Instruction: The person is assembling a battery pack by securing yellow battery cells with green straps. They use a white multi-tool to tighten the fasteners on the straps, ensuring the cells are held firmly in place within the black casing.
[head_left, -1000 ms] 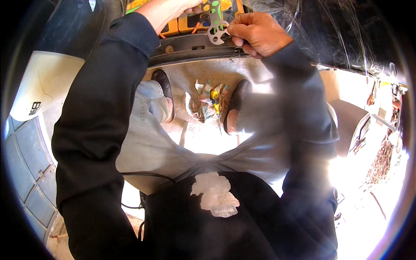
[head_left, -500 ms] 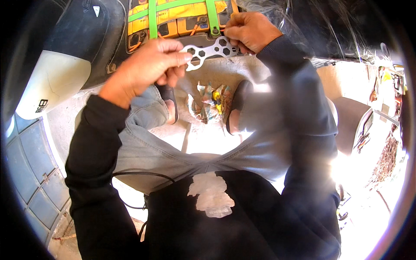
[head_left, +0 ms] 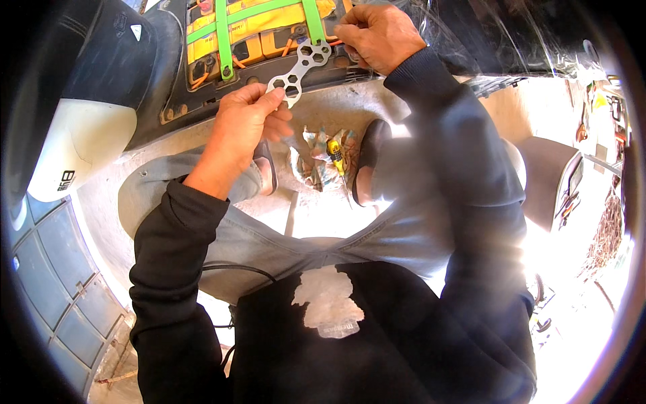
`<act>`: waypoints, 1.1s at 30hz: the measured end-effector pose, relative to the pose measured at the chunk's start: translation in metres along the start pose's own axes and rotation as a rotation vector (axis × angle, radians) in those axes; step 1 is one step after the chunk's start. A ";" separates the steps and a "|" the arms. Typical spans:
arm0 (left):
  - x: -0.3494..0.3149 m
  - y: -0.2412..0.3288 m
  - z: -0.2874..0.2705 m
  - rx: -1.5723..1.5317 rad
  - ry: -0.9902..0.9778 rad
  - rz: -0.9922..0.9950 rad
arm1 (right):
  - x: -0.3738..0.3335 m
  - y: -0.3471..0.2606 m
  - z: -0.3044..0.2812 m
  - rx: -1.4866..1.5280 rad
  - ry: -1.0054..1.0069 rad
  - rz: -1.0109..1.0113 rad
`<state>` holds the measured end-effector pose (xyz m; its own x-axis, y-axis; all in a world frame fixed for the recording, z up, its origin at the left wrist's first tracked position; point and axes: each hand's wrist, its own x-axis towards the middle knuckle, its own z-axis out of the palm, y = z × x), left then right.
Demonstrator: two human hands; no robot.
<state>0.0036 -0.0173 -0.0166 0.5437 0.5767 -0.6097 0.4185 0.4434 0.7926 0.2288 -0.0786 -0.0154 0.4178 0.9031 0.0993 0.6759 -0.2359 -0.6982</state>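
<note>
My left hand (head_left: pixel 241 120) pinches the near end of a flat silver multi-hole hex wrench (head_left: pixel 294 77) between thumb and fingers. Its far end lies over the lower end of a green strap (head_left: pixel 312 19), at the bolt there; whether a hole sits around the bolt I cannot tell. Just right of that end, my right hand (head_left: pixel 385 39) has its fingers curled together, close to an orange wire (head_left: pixel 334 43). What those fingers hold, if anything, is hidden. Behind the wrench are yellow batteries (head_left: pixel 274 42) under the green straps, set in a black tray (head_left: pixel 252 73).
A yellow-handled screwdriver (head_left: pixel 336 153) lies on a crumpled cloth (head_left: pixel 311 165) between my feet. The white and black vehicle panel (head_left: pixel 84 141) stands at the left. Clear plastic film (head_left: pixel 518 40) covers a dark surface at upper right. A brown box-like object (head_left: pixel 548 175) is at the right.
My left hand has swung the wrench from nearly level to a steep slant, its far end moving up and left onto the strap's lower end. My right hand has shifted slightly left and up.
</note>
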 end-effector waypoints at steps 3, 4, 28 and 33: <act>0.002 0.000 0.004 -0.034 0.018 -0.009 | -0.001 0.002 0.001 0.003 0.000 0.002; 0.002 0.000 0.004 -0.044 0.027 -0.009 | -0.001 0.001 0.001 0.008 -0.004 0.007; 0.000 0.001 0.012 0.020 0.119 -0.062 | -0.007 0.015 0.024 -0.272 -0.036 0.051; 0.001 0.000 0.014 0.033 0.138 -0.062 | -0.008 0.016 0.024 -0.287 -0.049 0.031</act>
<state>0.0140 -0.0265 -0.0170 0.4121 0.6383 -0.6502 0.4732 0.4599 0.7514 0.2219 -0.0808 -0.0449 0.4154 0.9087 0.0417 0.8104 -0.3489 -0.4707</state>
